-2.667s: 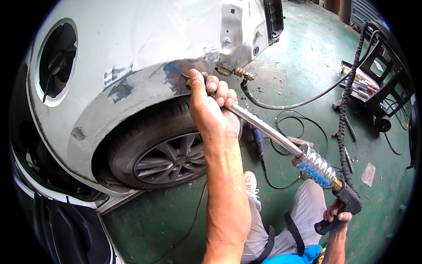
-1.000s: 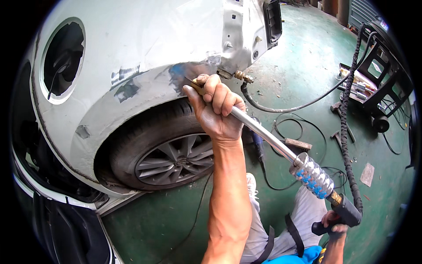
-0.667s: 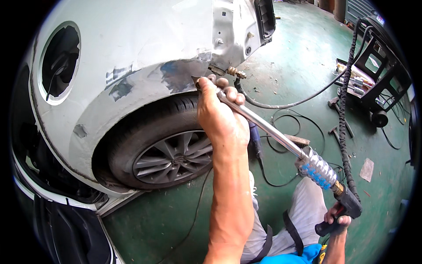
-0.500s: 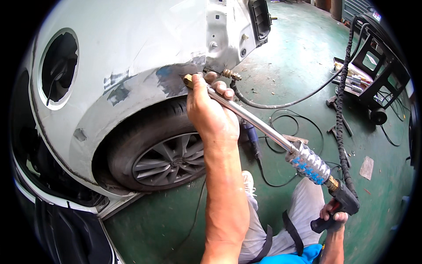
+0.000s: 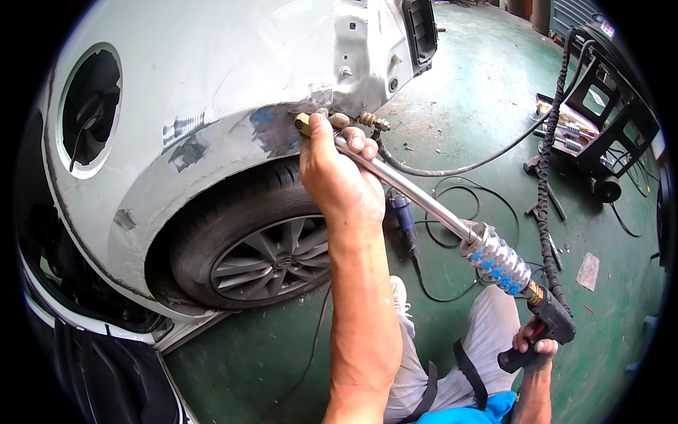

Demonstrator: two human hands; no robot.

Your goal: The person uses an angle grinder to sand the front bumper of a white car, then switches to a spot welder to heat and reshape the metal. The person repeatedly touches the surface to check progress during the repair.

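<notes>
My left hand is closed round the front end of the shiny rod of a slide-hammer dent puller. The tool's brass-coloured tip points at the wheel arch edge of a white car body panel; I cannot tell whether it touches. Down at the lower right, my right hand grips the black pistol handle. Between the hands, the ribbed metal sliding weight with blue marks sits near the handle end. Bare, scraped metal shows on the panel just left of my left hand.
A brass cable fitting sits by the panel's lower corner, its black cable running to a wheeled black cart. A sleeved cable hangs to the handle. Below are the car wheel, a blue power tool and hammers on the floor.
The view has shifted very slightly against the car. Both hands keep their hold on the dent puller, which stays almost in the same place.
</notes>
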